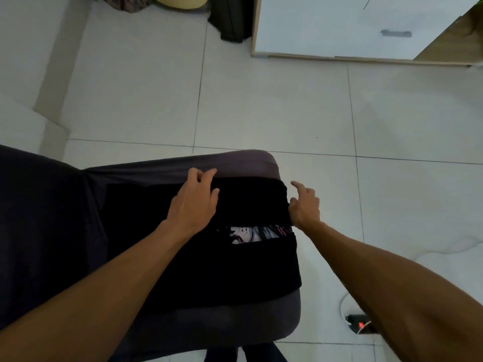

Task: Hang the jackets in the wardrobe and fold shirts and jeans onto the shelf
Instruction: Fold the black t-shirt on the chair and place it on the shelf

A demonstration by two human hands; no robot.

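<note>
Head-camera footage was filled mostly by a pale tiled floor, on which a dark grey upholstered seat was stood, reaching from the left edge to the middle of the view. At the upper right, a white wardrobe with light wooden edging was seen, a dark handle set on its front. A black shirt was laid across the seat cushion, folded so that only a narrow strip of its white and red print was left showing between two dark layers. The left hand was placed on the upper fold of the shirt, its fingers bent over the far edge of the cloth, with the thumb held against the fabric. The right hand was held at the shirt's right edge, the cloth being pinched low near the thumb while the index finger was pointed outward and free. A black power strip with a red light and a white cable was seen on the floor at the lower right.
</note>
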